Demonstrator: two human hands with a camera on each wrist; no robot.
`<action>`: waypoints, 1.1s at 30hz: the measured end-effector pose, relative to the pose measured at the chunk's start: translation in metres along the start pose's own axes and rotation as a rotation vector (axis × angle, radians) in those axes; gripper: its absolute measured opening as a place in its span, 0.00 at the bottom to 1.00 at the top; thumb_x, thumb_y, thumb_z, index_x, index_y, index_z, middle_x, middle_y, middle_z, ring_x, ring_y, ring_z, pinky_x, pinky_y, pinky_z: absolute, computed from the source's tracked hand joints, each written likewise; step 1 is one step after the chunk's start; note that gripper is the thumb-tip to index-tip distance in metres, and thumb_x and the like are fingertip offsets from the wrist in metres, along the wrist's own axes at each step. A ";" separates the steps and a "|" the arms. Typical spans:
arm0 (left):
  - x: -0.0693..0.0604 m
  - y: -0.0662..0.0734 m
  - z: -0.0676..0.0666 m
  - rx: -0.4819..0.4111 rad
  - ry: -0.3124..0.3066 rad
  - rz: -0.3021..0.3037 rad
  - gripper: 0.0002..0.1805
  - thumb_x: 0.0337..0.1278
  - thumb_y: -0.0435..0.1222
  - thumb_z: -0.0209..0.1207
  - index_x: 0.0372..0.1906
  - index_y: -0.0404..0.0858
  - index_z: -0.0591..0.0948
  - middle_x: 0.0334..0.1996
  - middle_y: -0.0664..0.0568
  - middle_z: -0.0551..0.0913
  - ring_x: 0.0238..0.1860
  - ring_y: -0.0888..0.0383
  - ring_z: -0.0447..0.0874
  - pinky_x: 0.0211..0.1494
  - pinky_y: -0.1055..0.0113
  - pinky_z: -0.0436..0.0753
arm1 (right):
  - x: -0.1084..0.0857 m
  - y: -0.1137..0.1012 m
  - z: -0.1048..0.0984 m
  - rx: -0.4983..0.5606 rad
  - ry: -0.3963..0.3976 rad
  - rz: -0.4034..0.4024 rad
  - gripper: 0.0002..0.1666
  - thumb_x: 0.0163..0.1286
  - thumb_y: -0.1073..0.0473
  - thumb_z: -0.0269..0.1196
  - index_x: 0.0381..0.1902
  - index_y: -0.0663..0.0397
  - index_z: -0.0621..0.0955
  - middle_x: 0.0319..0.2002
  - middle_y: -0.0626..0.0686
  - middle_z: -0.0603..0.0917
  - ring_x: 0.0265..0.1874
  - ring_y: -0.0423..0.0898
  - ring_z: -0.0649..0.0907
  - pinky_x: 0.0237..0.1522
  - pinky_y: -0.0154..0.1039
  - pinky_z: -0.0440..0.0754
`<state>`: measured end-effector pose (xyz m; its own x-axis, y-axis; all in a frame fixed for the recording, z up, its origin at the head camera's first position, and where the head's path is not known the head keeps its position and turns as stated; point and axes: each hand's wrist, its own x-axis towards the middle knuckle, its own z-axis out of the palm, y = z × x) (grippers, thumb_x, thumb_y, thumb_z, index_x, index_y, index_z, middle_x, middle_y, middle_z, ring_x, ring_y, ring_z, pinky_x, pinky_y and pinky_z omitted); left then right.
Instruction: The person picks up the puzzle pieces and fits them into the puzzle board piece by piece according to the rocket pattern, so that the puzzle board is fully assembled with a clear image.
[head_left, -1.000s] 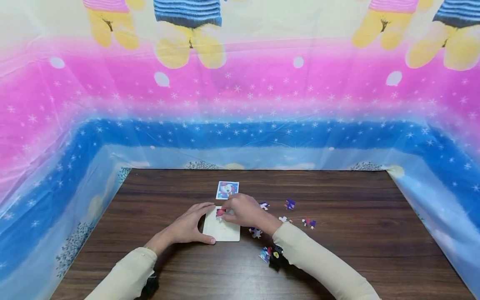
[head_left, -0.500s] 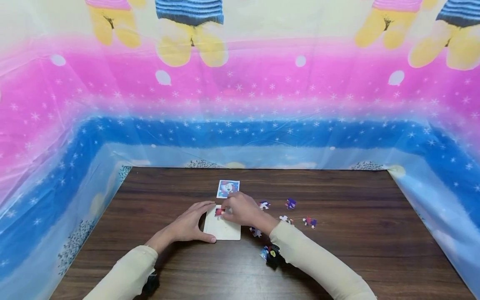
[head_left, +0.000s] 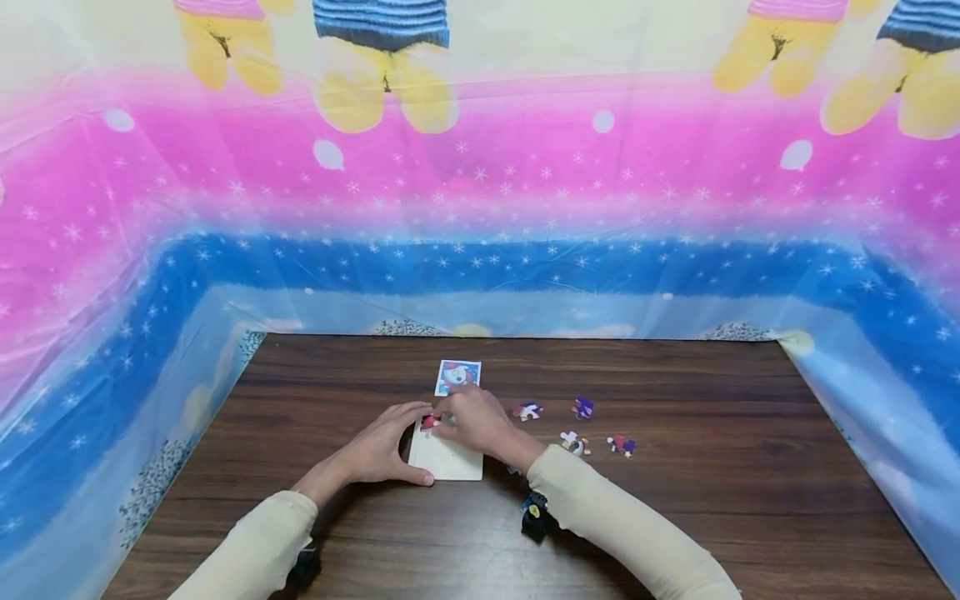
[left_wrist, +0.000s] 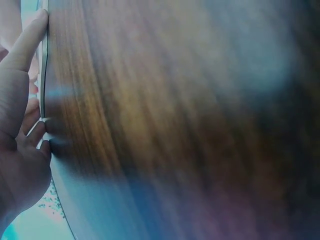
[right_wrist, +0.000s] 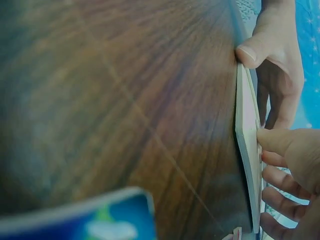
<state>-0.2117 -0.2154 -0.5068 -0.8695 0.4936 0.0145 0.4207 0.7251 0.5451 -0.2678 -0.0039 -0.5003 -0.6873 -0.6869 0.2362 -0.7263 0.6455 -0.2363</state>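
Observation:
A pale, square puzzle board [head_left: 446, 460] lies flat on the table. My left hand [head_left: 381, 448] holds it along its left side, thumb at the near corner and fingers towards the far corner. Over the board's far part, my right hand [head_left: 475, 419] pinches a red puzzle piece [head_left: 430, 422] near the far left corner; its fingers partly hide the piece. In the right wrist view the board [right_wrist: 247, 135] appears edge-on, with the right thumb and fingers at its surface. Only the left hand's thumb and fingertips against the board's edge show in the left wrist view.
Beyond the board lies a small picture card [head_left: 457, 377]. Several loose pieces are scattered to the right, including a purple piece [head_left: 582, 407], a white and red piece [head_left: 528, 410] and a red and purple piece [head_left: 622, 445]. A printed cloth [head_left: 480, 250] surrounds the wooden table [head_left: 690, 500].
My right hand has shifted slightly left with the red puzzle piece, bringing it closer to the board's far left corner. The left hand stays in place on the board.

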 end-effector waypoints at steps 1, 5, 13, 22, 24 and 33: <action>0.000 0.000 0.000 -0.004 0.000 -0.002 0.60 0.42 0.63 0.75 0.76 0.34 0.66 0.75 0.41 0.66 0.76 0.41 0.60 0.72 0.41 0.67 | 0.000 0.000 0.000 -0.001 0.004 0.000 0.12 0.67 0.45 0.72 0.42 0.43 0.92 0.41 0.42 0.90 0.38 0.40 0.84 0.37 0.37 0.82; -0.001 0.000 -0.001 -0.012 0.004 -0.003 0.60 0.42 0.62 0.76 0.76 0.34 0.66 0.75 0.41 0.66 0.76 0.41 0.60 0.72 0.41 0.67 | -0.001 0.000 -0.003 0.009 0.005 -0.008 0.12 0.68 0.46 0.71 0.43 0.44 0.92 0.40 0.43 0.90 0.39 0.40 0.85 0.47 0.40 0.84; -0.004 0.000 -0.004 -0.010 -0.005 -0.021 0.60 0.43 0.64 0.74 0.77 0.36 0.65 0.76 0.43 0.65 0.76 0.42 0.60 0.71 0.40 0.68 | -0.014 0.007 -0.024 0.095 -0.016 0.015 0.16 0.70 0.49 0.69 0.49 0.49 0.90 0.46 0.48 0.90 0.47 0.46 0.86 0.50 0.41 0.83; -0.002 0.000 -0.003 0.005 -0.012 -0.022 0.60 0.43 0.65 0.74 0.78 0.38 0.65 0.76 0.43 0.65 0.76 0.42 0.60 0.71 0.41 0.68 | -0.046 0.038 -0.040 0.200 -0.002 0.009 0.20 0.73 0.48 0.67 0.57 0.50 0.87 0.51 0.48 0.88 0.52 0.45 0.84 0.56 0.45 0.81; -0.001 0.001 -0.003 0.005 -0.011 -0.022 0.60 0.43 0.65 0.74 0.78 0.38 0.65 0.76 0.44 0.65 0.76 0.42 0.60 0.70 0.41 0.68 | -0.054 0.049 -0.043 0.218 0.016 0.008 0.21 0.72 0.47 0.67 0.58 0.49 0.87 0.52 0.48 0.88 0.53 0.45 0.84 0.57 0.46 0.81; -0.001 0.001 -0.001 0.004 -0.014 -0.023 0.61 0.42 0.65 0.75 0.78 0.38 0.64 0.76 0.44 0.65 0.76 0.43 0.61 0.70 0.40 0.69 | -0.083 0.095 -0.051 0.205 0.083 0.073 0.27 0.70 0.43 0.69 0.60 0.50 0.85 0.57 0.49 0.86 0.57 0.49 0.84 0.59 0.51 0.80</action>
<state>-0.2106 -0.2151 -0.5054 -0.8751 0.4839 -0.0100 0.4019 0.7380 0.5421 -0.2804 0.1317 -0.4940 -0.7428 -0.6054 0.2858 -0.6630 0.6057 -0.4400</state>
